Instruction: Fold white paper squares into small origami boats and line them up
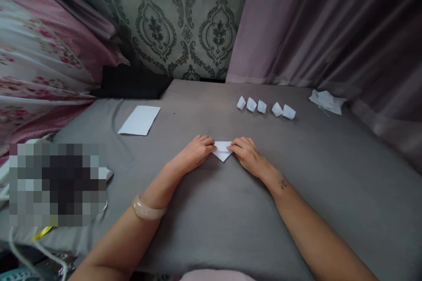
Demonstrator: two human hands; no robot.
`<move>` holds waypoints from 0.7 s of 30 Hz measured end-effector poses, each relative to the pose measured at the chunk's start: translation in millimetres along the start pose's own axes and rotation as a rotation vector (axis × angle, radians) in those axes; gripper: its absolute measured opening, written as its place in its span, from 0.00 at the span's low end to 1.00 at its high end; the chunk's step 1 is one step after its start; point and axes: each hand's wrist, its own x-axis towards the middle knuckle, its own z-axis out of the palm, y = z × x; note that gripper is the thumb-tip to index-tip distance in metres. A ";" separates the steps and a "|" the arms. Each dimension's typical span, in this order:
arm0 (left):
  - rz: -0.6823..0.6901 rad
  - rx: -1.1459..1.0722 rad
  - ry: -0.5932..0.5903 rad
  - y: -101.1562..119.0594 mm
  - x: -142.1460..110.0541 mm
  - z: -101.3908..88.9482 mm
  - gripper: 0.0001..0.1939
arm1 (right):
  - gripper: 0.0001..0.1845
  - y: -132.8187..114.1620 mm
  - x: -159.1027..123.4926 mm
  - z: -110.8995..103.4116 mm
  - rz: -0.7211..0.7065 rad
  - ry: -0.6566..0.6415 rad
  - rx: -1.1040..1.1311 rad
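A small sheet of white paper (223, 155), folded to a downward-pointing triangle with a band along its upper part, lies on the grey cloth in front of me. My left hand (198, 151) pinches its left corner, fingers curled over the edge. At the right corner my right hand (245, 153) grips the paper the same way. Both hands rest low on the cloth, and their fingers hide the two side corners. Beyond the right hand stands a row of several small folded paper pieces (251, 104).
The grey cloth (211, 219) covers the surface. A flat white sheet (140, 120) lies left, near dark folded fabric (135, 82). Crumpled paper (327, 101) lies far right. A blurred-out patch (57, 184) and a white cable (49, 254) are at the left edge. Curtains hang on both sides.
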 end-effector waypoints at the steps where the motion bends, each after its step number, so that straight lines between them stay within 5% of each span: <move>1: 0.010 0.001 -0.005 0.3 -0.4 -0.5 0.19 | 0.15 -0.5 -0.3 -0.4 -0.004 0.001 -0.009; 12: -0.040 -0.018 -0.078 15.3 -4.3 -12.8 0.14 | 0.16 -7.4 -4.7 -8.3 0.018 -0.046 -0.024; 21: -0.215 0.193 -0.113 52.3 1.6 -4.5 0.15 | 0.11 -33.1 -1.5 -13.4 0.170 -0.081 -0.248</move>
